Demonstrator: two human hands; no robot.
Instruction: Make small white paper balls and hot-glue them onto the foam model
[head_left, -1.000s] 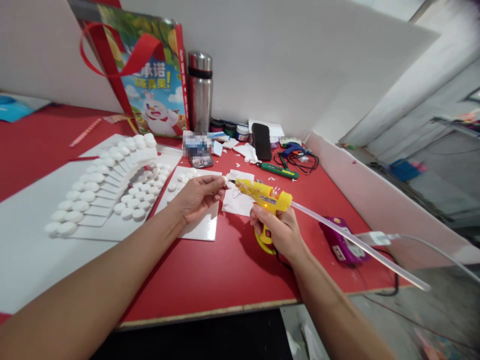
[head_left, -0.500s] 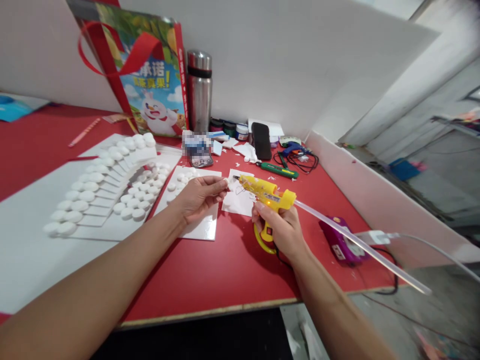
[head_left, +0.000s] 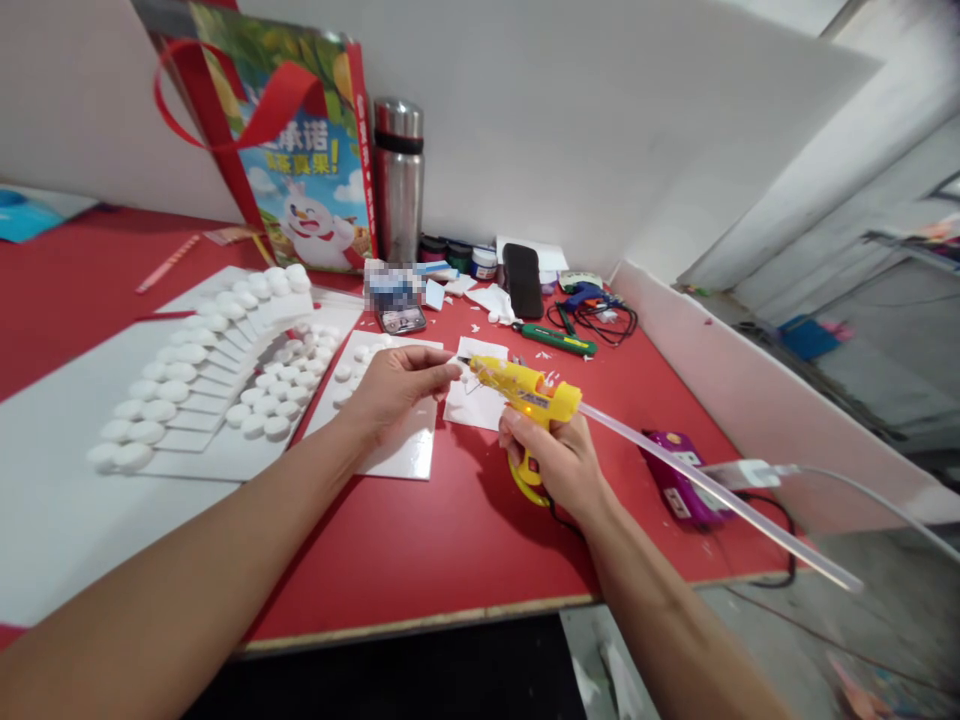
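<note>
My right hand (head_left: 556, 458) grips a yellow hot glue gun (head_left: 525, 390) by its handle. A long clear glue stick (head_left: 720, 495) sticks out of its back toward the right. The nozzle points left at my left hand (head_left: 394, 385), whose fingertips pinch a small white piece (head_left: 454, 366) right at the nozzle tip. Under my left hand lies a white foam sheet (head_left: 401, 455) carrying a few white round pieces. A white paper scrap (head_left: 472, 405) lies beneath the gun.
A large white board (head_left: 67, 500) with rows of white domed pieces (head_left: 187, 375) fills the left of the red table (head_left: 420, 540). At the back stand a red gift bag (head_left: 300, 160), a steel flask (head_left: 399, 180), paint jars, a phone, a green tool (head_left: 555, 341). A purple device (head_left: 679, 480) lies right.
The glue gun drew back slightly from my left hand, then came in again so its nozzle meets the pinched white piece. Both hands otherwise stay in place.
</note>
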